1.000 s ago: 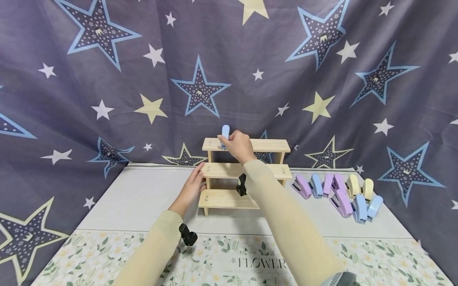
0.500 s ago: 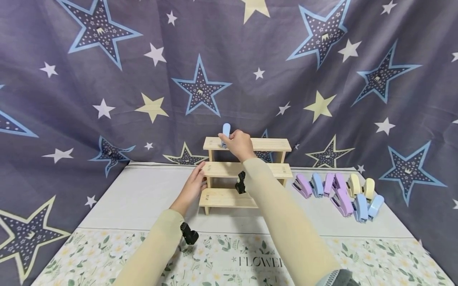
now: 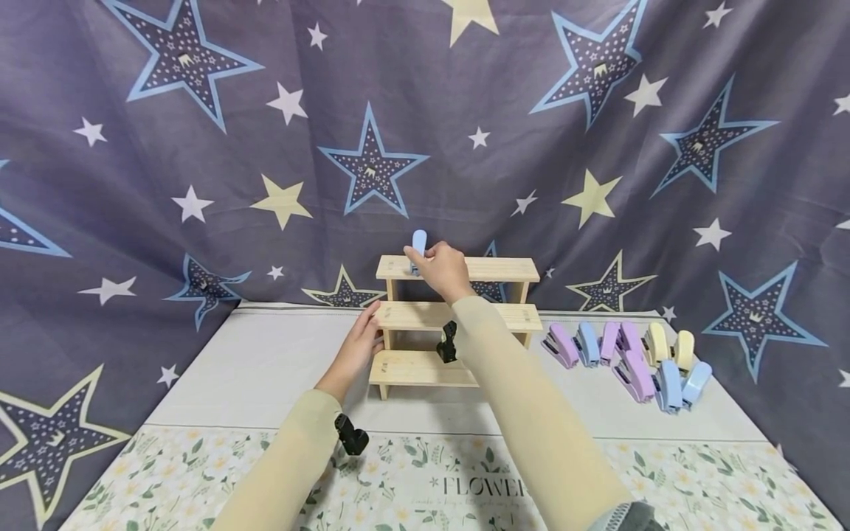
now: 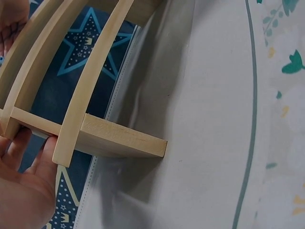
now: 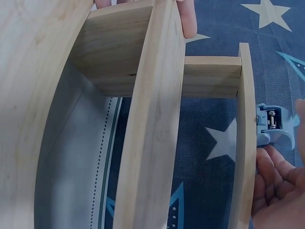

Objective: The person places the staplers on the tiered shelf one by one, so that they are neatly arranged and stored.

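A light blue stapler (image 3: 418,251) stands on the left end of the top step of a three-step wooden shelf (image 3: 425,366). My right hand (image 3: 446,271) pinches it from the right side. In the right wrist view the stapler (image 5: 276,125) shows its front end, beside the top board, with curled fingers below it. My left hand (image 3: 356,346) holds the shelf's left side at the middle step. The left wrist view has this hand (image 4: 28,186) with its fingers around the wooden side piece; some fingertips are hidden behind the wood.
Right of the shelf, several purple staplers (image 3: 634,376), blue staplers (image 3: 669,386) and cream staplers (image 3: 656,344) sit close together on the white tabletop (image 3: 279,361). A starry curtain (image 3: 478,192) hangs right behind the shelf. A floral mat (image 3: 385,472) covers the front.
Almost nothing differs: both hands keep their places on the stapler and the shelf. The head view shifts only slightly.
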The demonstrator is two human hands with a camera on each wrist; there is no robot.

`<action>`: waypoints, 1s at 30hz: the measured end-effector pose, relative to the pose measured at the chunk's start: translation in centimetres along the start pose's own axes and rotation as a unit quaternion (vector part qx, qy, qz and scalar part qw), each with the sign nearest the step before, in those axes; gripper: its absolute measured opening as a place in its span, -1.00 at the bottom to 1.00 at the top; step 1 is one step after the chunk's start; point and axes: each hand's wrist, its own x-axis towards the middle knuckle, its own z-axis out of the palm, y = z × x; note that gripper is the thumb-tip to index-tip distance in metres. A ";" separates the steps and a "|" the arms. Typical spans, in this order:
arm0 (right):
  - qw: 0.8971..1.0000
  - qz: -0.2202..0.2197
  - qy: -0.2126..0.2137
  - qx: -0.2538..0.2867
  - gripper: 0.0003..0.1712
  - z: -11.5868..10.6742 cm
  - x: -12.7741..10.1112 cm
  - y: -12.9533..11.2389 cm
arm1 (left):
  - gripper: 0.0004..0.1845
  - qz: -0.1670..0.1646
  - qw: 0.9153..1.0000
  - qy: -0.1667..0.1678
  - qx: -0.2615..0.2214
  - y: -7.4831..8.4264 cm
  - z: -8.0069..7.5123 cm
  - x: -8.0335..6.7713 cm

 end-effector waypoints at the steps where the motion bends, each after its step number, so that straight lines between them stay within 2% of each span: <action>1: 1.000 -0.002 0.000 0.004 -0.30 0.0 0.0 0.0 | -0.47 -0.001 1.000 0.002 0.000 0.0 0.0 0.0; 5: 0.999 -0.004 -0.014 0.037 -0.31 -0.3 -0.2 0.3 | -0.47 -0.001 1.000 0.003 -0.003 0.0 -0.1 -0.1; 10: 0.996 -0.007 -0.055 0.069 -0.29 -1.3 -0.5 0.8 | -0.47 0.001 1.000 0.000 0.002 0.0 -0.1 -0.1; 19: 0.991 -0.048 -0.118 0.034 -0.23 -4.3 -1.6 1.5 | -0.46 -0.002 1.000 -0.005 -0.003 0.6 -0.1 -0.3; 30: 0.990 -0.062 -0.129 0.014 -0.28 -8.1 -3.0 4.4 | -0.46 -0.006 1.000 0.003 0.003 0.2 0.0 -0.1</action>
